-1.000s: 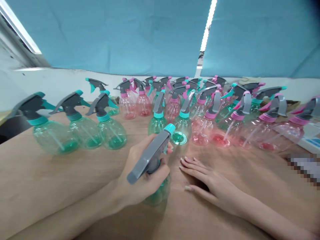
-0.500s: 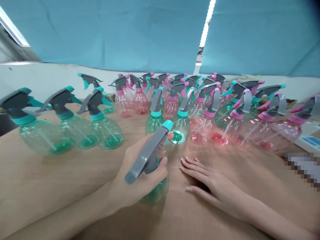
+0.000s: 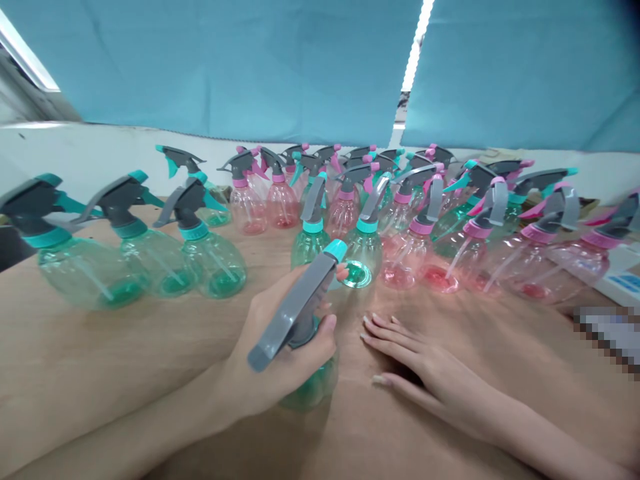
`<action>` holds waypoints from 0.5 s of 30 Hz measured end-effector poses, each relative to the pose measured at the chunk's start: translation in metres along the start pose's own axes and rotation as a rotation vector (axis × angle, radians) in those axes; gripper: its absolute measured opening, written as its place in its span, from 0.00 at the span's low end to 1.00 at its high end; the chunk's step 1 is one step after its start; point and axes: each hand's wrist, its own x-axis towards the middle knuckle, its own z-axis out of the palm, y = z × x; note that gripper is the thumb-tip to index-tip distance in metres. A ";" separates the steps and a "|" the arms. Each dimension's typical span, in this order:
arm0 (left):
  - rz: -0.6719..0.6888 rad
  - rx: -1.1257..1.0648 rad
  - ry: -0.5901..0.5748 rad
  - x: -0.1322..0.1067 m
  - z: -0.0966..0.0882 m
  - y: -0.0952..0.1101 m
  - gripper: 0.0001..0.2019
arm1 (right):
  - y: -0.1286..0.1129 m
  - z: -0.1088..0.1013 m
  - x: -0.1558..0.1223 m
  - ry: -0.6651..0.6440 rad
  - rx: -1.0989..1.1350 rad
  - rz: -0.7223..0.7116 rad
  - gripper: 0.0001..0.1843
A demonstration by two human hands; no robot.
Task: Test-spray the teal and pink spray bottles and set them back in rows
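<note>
A green spray bottle (image 3: pixel 317 387) with a grey trigger head and teal nozzle is upright in front of me. My left hand (image 3: pixel 273 340) is wrapped round its neck, and the nozzle points away from me, slightly right. Part of the bottle is hidden behind the hand. To the right of it, my right hand (image 3: pixel 420 357) lies on the wooden table (image 3: pixel 380 440) with fingers stretched out and nothing in them. Just beyond both hands stand a teal-collared green spray bottle (image 3: pixel 367 250) and a pink spray bottle (image 3: pixel 400 263).
Three green spray bottles (image 3: pixel 215 267) stand in a row at the left. Several pink and green ones crowd the back and right, among them a pink bottle (image 3: pixel 535 267). A blurred-out flat object (image 3: pixel 613 330) lies at the right edge. A blue curtain (image 3: pixel 250 73) hangs behind.
Almost nothing differs. My left hand keeps its hold on the green spray bottle and my right hand rests in the same spot; the view has shifted very slightly.
</note>
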 end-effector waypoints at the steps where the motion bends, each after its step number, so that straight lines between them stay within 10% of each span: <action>1: 0.002 0.003 0.003 0.000 0.000 0.000 0.22 | 0.000 0.000 0.000 -0.001 -0.003 0.000 0.30; 15: 0.024 0.024 0.000 0.000 -0.002 0.000 0.21 | 0.000 0.000 0.000 0.001 -0.009 0.012 0.30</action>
